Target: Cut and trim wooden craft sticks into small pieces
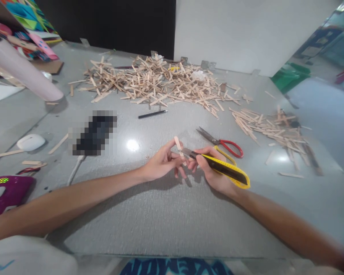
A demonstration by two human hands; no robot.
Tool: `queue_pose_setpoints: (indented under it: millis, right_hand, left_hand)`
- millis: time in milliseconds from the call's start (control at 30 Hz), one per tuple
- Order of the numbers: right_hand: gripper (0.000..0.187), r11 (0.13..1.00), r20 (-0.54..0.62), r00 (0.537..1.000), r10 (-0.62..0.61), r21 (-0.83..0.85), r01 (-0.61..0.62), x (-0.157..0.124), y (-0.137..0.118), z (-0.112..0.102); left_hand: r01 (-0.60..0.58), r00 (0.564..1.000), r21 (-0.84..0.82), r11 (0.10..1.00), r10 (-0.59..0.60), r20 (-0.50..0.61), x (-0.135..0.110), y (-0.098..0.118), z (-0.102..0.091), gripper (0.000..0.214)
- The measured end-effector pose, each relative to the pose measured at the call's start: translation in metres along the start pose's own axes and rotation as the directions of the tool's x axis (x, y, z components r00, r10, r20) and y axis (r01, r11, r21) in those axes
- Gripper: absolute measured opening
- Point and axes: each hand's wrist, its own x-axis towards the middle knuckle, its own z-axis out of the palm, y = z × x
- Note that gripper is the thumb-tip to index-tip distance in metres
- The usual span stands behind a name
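My left hand [163, 162] pinches a short wooden craft stick [178, 143], which points up and away from me. In my right hand [213, 172] is a yellow and black utility knife [226, 170], its blade extended to the left. The blade tip meets or nearly meets the stick; I cannot tell if it is cutting in. Just beyond my right hand lie scissors [231, 148] with red and yellow handles, their blades pointing away to the left.
A large heap of wooden sticks [149, 82] spreads along the back, with a smaller pile [271, 128] at the right. A black pen [153, 114] lies mid-table. To the left are a blurred-out dark device [94, 133] on a cable, a white mouse [31, 142] and a purple case [10, 194].
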Motion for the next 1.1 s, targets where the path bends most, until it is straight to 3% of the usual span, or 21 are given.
queue_pose_setpoints:
  millis: [233, 467, 600, 767, 1100]
  right_hand:
    - [0.035, 0.992, 0.009, 0.998, 0.06, 0.112, -0.061, 0.004, 0.007, 0.0]
    - [0.026, 0.986, 0.018, 1.0, 0.017, 0.168, -0.02, 0.003, 0.011, -0.001]
    - [0.024, 0.997, -0.079, 0.997, -0.02, 0.077, 0.026, 0.0, 0.003, 0.0]
    - [0.019, 0.987, -0.071, 0.997, 0.003, -0.16, -0.014, -0.006, -0.011, 0.0]
    - [0.007, 0.983, -0.064, 0.993, -0.095, -0.165, 0.084, -0.007, 0.004, 0.004]
  left_hand:
    - [0.026, 0.999, 0.005, 1.0, -0.026, 0.021, 0.0, 0.004, 0.0, 0.04]
    - [0.051, 0.996, 0.0, 0.999, -0.051, 0.075, 0.001, 0.003, -0.007, 0.037]
    - [0.033, 0.999, 0.015, 0.999, -0.034, 0.034, 0.001, 0.001, -0.006, 0.037]
    - [0.011, 0.998, 0.153, 0.988, -0.002, -0.058, -0.004, -0.003, 0.001, 0.033]
    - [-0.005, 0.996, 0.25, 0.968, 0.027, -0.086, -0.005, 0.0, 0.007, 0.025]
